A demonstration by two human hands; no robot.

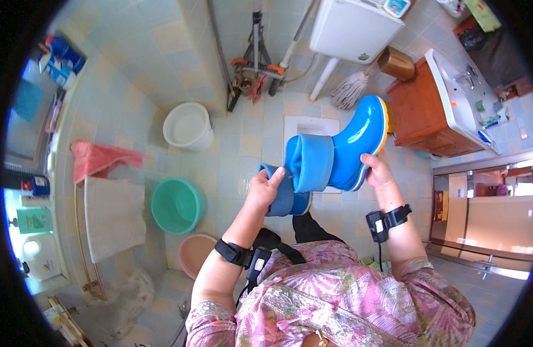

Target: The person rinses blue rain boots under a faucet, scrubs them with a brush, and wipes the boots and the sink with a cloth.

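Indoors, pale floor tiles [232, 153] stretch between a green basin [178, 206] at left of frame and a wooden sink cabinet [414, 113] at upper right.

At center, a glossy blue boot [350, 144] is held sideways, the right hand [380, 172] gripping its heel, thumb against the sole; the left hand [267, 186] pinches a second boot's cuff [281, 199] just below, fingers partly hidden.
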